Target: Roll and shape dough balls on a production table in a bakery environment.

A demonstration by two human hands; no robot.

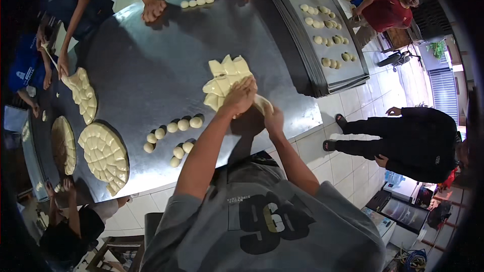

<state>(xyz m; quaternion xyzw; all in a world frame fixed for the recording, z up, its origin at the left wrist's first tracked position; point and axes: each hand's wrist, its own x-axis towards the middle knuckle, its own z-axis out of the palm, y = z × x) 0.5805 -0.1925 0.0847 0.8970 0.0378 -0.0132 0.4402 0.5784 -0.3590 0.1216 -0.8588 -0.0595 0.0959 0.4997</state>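
A pale, scored slab of dough [220, 85] with jagged pieces along its far edge lies on the metal table. My left hand [241, 94] presses on its right part, fingers stretched over the dough. From beneath that hand a dough strip [261, 104] runs to my right hand [274, 120], whose fingers are closed around its end. Left of my left forearm sit a row of dough balls [172, 127] and a small cluster of dough balls [177, 154].
The metal table [151, 65] carries a scored round dough slab [103, 155] and more dough at left, near co-workers' hands. Across it, other hands flank dough balls [197, 2]. Stacked trays [322, 83] with dough balls stand far right. A person in black [408, 141] stands at right.
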